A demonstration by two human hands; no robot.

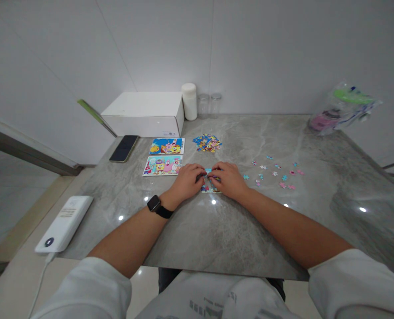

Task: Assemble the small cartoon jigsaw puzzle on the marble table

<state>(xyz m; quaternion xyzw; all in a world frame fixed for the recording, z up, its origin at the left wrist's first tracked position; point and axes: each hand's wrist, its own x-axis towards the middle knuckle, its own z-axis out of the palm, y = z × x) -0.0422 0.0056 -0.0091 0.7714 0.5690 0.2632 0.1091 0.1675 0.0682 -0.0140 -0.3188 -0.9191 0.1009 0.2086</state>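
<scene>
Bare forearms reach in from both sides over a gray marbled tabletop [197, 239], angling inward until the left hand [187, 180] and right hand [229, 179] nearly meet above a small jigsaw puzzle [209, 188]. Both hands are held low, palms down, wrists near the surface, with a dark smartwatch [154, 203] strapped on the left wrist. The fingers of each hand curl toward the other, the two sets of fingertips just apart; whether either thumb and forefinger pinch a piece cannot be told at this size. The puzzle lies flat directly beneath and between the fingertips, partly covered by them, its near edge showing on the wearer's side of the fingers. Loose pink and turquoise pieces [284, 178] are scattered to the right of the right-hand fingers. Beyond the fingertips sits a heap of mostly blue and yellow pieces [207, 143]. Just beside the left-hand fingers, on their left, lies a cartoon picture card [163, 165], with a blue picture card [166, 146] farther out behind it.
</scene>
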